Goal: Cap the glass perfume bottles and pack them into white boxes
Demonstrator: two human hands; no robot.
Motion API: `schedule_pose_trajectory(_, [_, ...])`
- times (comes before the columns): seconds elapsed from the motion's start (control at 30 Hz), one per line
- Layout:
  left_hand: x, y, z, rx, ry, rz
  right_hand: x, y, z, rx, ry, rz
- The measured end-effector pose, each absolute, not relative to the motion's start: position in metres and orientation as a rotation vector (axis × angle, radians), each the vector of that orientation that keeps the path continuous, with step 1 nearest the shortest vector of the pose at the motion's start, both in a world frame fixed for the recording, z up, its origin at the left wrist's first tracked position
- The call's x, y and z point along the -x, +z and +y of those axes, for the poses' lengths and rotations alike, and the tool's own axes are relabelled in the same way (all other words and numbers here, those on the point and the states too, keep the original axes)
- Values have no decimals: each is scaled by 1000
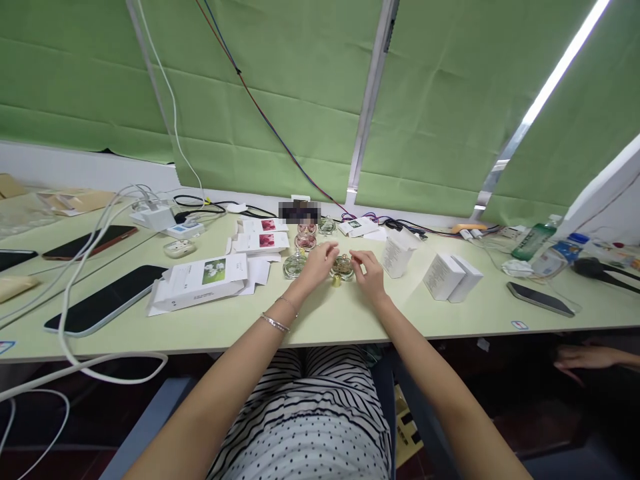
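Note:
A small round glass bottle [343, 267] with a gold cap [337, 281] lies on the table between my hands, cap toward me. My left hand [320, 263] is at its left, fingers bent and pressed together above the bottle's edge. My right hand [369, 270] is curled at its right side, thumb and fingertips close together by the glass. Whatever the fingertips of either hand pinch is too small to make out. Another clear glass bottle [293, 267] lies just left of my left hand, and pinkish glass bottles [305, 241] are behind it.
An opened white box [200, 281] and flatter boxes with red pictures [265, 241] lie left. White cartons [397, 257], [444, 277] stand right. Phones [107, 300], [540, 298], white cables [67, 320] and a green bottle [536, 239] lie farther out. Another person's hand [585, 357] shows at lower right.

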State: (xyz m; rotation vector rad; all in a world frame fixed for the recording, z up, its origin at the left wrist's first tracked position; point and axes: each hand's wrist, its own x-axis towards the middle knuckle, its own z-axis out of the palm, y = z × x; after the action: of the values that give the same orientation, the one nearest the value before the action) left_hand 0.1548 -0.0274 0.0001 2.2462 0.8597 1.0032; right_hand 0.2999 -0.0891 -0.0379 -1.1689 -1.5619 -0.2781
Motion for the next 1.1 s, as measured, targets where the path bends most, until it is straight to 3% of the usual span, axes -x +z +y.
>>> schedule_pose_trajectory(0.27, [-163, -30, -21, -2367, 892, 742, -316, -35, -60, 1213, 284, -1451])
schedule_pose_trajectory(0.77, [-151, -25, -28, -2415, 938, 912, -313, -35, -69, 1213, 59, -1327])
schedule_pose_trajectory(1.1, [-141, -5, -10, -2140, 959, 818, -307, -36, -66, 1195, 168, -1459])
